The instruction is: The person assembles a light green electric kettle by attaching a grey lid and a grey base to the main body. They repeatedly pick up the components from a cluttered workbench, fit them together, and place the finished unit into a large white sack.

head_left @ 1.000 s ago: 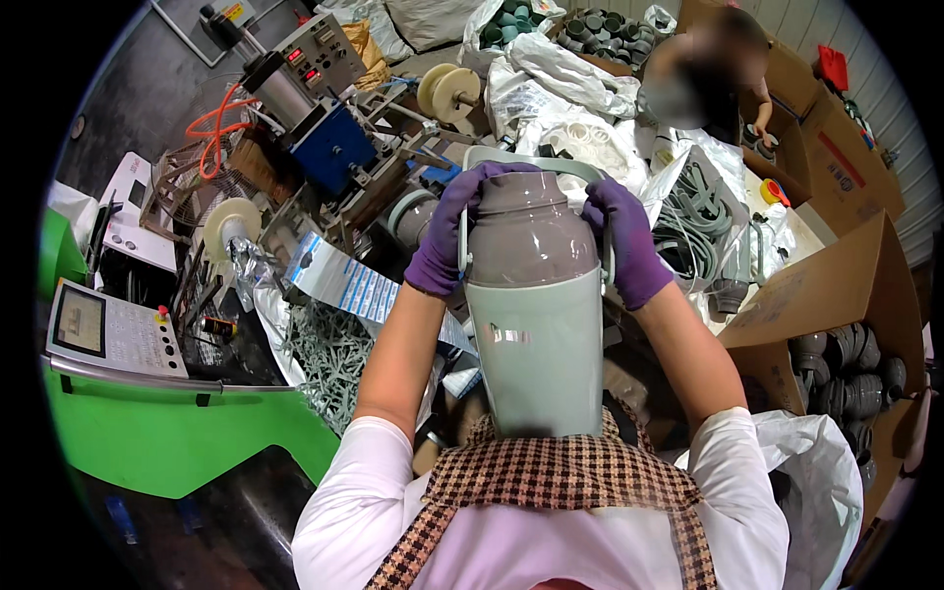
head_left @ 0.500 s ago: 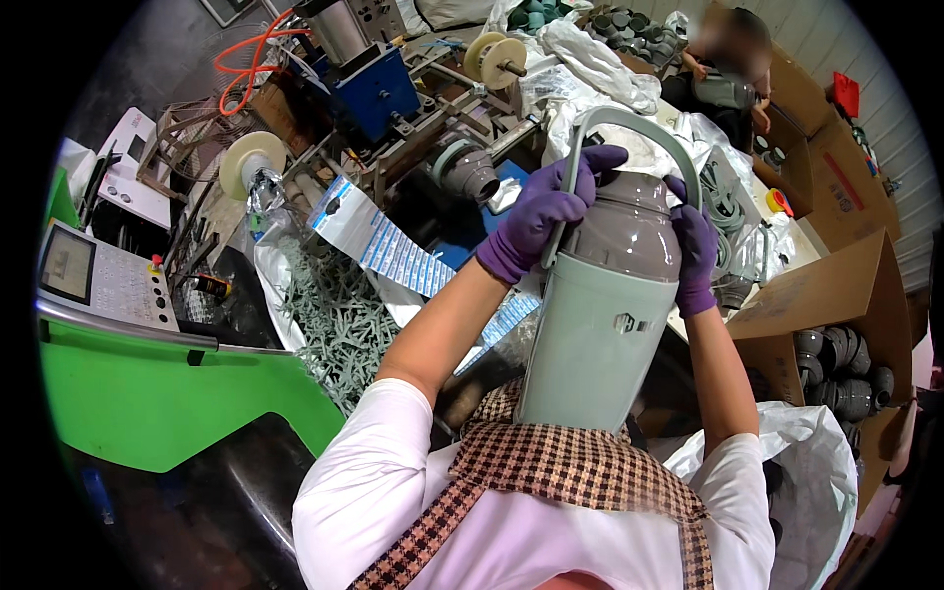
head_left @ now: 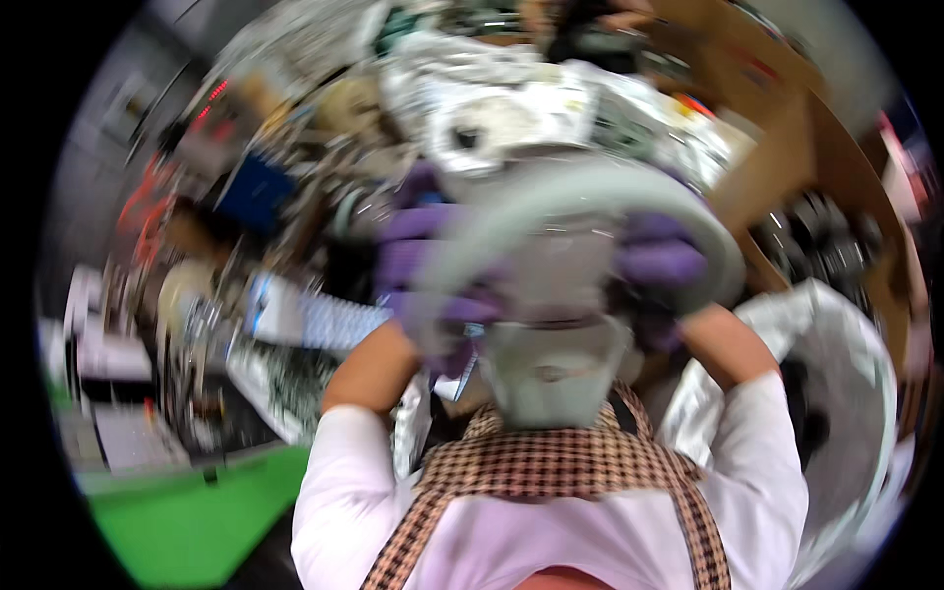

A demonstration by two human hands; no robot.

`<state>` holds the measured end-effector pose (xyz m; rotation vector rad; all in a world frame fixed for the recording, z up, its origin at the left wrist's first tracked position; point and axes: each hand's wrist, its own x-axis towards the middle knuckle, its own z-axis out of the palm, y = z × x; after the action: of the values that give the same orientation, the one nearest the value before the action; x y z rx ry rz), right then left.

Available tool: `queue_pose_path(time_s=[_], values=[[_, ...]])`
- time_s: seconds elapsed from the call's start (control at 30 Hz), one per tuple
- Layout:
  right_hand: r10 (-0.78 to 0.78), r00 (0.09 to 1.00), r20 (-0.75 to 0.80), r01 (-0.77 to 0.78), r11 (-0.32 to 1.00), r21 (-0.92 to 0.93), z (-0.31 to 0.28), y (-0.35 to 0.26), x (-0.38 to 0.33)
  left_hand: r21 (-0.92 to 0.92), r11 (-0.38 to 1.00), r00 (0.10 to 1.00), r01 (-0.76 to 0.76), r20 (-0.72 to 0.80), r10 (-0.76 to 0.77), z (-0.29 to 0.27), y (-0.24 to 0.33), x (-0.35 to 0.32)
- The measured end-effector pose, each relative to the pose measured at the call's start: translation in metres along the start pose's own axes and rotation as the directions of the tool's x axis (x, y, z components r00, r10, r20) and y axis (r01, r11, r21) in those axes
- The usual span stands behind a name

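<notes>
I grip the grey canister (head_left: 556, 369) with both gloved hands, left hand (head_left: 433, 285) and right hand (head_left: 661, 270) clamped at its handle (head_left: 580, 197); contents hidden, frame blurred.

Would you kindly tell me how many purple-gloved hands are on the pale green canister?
2. The left hand grips the canister on its left side by the curved handle; the right hand holds its right side. The picture is blurred, so fingers are hard to separate.

Canister (head_left: 556, 369) held upright at chest height, gripped between both hands: left hand (head_left: 428, 285) on its left side, right hand (head_left: 657, 270) on its right. Looped handle (head_left: 590, 197) arching above the grip. Cluttered workbench (head_left: 285, 324) left of the grip; sack (head_left: 836, 393) to its right.
</notes>
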<state>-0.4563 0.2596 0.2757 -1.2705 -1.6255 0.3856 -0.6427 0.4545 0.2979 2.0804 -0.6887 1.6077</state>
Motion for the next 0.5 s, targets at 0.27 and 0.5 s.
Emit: queue_pose_path(time_s=[0.27, 0.5], values=[[-0.653, 0.639, -0.406, 0.569, 0.757, -0.321, -0.032, -0.015, -0.012, -0.274, 0.529, 0.577, 0.803, 0.14, -0.805, 0.047, -0.051, -0.022], [-0.664, 0.605, -0.439, 0.364, 0.721, -0.589, -0.09, -0.007, -0.094, -0.154, 0.126, 0.193, 0.98, 0.584, -0.789, 0.165, -0.14, -0.047]])
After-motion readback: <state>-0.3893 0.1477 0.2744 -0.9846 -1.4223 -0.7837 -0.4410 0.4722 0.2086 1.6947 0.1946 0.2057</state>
